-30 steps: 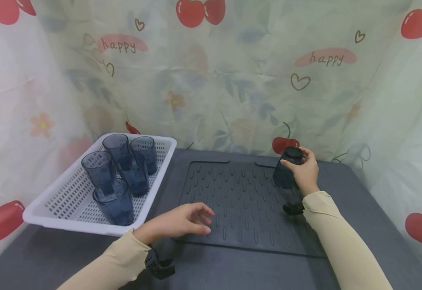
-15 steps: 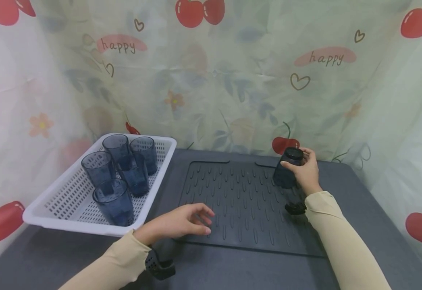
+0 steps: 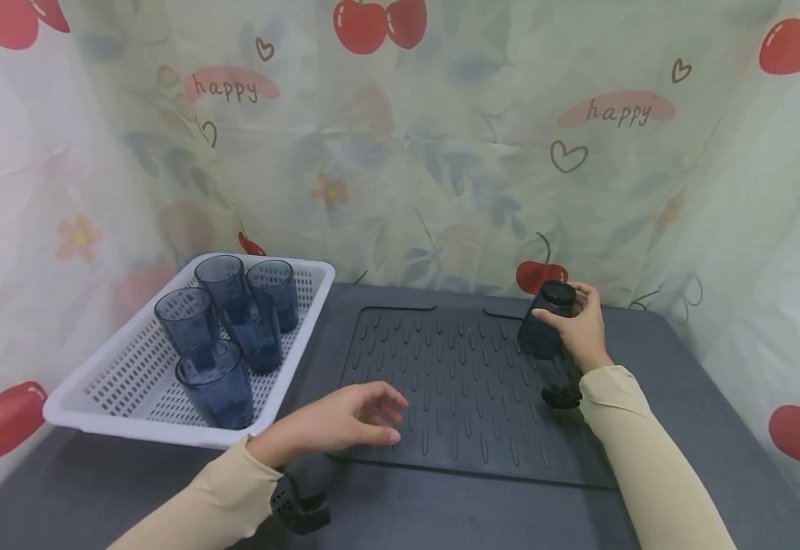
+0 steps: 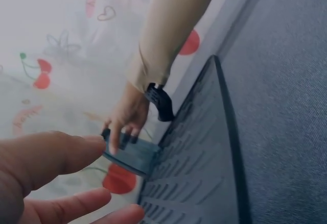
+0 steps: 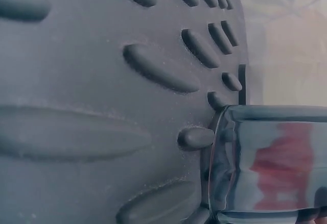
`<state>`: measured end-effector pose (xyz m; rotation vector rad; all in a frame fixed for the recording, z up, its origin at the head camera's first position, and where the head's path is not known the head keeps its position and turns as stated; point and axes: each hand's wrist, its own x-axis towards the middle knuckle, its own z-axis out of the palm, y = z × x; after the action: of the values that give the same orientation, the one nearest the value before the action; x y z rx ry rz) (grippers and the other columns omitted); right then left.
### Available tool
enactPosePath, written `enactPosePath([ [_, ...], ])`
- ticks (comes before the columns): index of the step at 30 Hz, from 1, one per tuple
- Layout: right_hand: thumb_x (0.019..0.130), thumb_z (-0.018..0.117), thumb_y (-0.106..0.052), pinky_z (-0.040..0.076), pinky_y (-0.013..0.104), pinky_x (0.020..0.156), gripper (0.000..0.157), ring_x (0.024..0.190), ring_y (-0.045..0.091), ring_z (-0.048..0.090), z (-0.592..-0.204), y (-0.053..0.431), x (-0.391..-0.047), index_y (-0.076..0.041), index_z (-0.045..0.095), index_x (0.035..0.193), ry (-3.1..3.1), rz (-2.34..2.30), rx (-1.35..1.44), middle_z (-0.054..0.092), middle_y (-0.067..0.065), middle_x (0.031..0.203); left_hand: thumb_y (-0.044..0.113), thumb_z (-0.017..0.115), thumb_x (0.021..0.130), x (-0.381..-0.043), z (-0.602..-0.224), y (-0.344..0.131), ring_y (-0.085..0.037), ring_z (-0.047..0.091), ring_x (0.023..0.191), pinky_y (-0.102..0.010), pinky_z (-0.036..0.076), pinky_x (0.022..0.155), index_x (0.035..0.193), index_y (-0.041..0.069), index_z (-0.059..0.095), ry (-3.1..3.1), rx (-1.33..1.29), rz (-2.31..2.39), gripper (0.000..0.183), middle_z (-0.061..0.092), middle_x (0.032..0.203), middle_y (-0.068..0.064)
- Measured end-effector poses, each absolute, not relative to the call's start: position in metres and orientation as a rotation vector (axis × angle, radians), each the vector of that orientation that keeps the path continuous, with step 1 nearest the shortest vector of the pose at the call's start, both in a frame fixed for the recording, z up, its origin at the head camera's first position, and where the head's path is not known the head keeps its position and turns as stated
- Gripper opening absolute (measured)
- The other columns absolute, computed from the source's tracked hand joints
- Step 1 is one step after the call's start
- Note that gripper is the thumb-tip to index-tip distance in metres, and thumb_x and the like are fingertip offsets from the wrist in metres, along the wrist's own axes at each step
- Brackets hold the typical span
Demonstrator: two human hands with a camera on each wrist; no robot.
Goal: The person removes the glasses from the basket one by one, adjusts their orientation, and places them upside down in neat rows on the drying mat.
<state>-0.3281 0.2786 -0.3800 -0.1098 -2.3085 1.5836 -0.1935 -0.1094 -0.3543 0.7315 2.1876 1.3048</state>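
Currently one upturned glass [image 3: 537, 336] gripped by right hand [image 3: 584, 328], left hand [image 3: 344, 418] loose, five glasses [image 3: 257, 336] in one basket [image 3: 152, 433]

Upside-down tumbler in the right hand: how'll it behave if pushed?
The tumbler is probably stiff, perhaps fragile: its see-through walls look glassy. With its wider rim down, it should resist tipping. The ridged mat may snag that rim.

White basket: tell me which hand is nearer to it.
Left. The left hand is just right of the white basket, by the mat's near left corner; the right hand is at the mat's far right, holding an upside-down glass.
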Motion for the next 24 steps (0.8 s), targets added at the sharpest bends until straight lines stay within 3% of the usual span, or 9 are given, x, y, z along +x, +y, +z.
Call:
enactPosePath([
  [9, 0.084, 0.076, -0.026, 0.042, 0.048, 0.102, 0.088, 0.131, 0.032, 0.041, -0.378, 0.278, -0.326, -0.011, 0.018, 0.148, -2.322, 1.609, -0.105, 0.031, 0.018, 0.150, 0.025, 0.065, 0.094, -0.184, -0.325, -0.116, -0.022, 0.060, 0.114, -0.035, 0.052, 0.093, 0.128, 0.016, 0.055, 2.281, 0.790, 1.350, 0.036, 0.060, 0.122, -0.003],
  [15, 0.084, 0.076, -0.024, 0.041, 0.048, 0.103, 0.087, 0.132, 0.032, 0.040, -0.378, 0.277, -0.325, -0.010, 0.018, 0.148, -2.314, 1.620, -0.102, 0.031, 0.017, 0.150, 0.026, 0.065, 0.094, -0.178, -0.295, -0.127, -0.027, 0.058, 0.117, -0.038, 0.050, 0.095, 0.130, 0.016, 0.053, 2.337, 0.866, 1.417, 0.040, 0.060, 0.124, -0.004],
  [24, 0.084, 0.076, -0.025, 0.042, 0.048, 0.102, 0.087, 0.130, 0.032, 0.041, -0.380, 0.277, -0.327, -0.010, 0.018, 0.148, -2.316, 1.611, -0.099, 0.032, 0.018, 0.149, 0.020, 0.064, 0.094, -0.170, -0.248, -0.151, -0.021, 0.059, 0.116, -0.036, 0.052, 0.094, 0.130, 0.014, 0.054, 2.574, 0.890, 1.520, 0.037, 0.061, 0.125, -0.005],
])
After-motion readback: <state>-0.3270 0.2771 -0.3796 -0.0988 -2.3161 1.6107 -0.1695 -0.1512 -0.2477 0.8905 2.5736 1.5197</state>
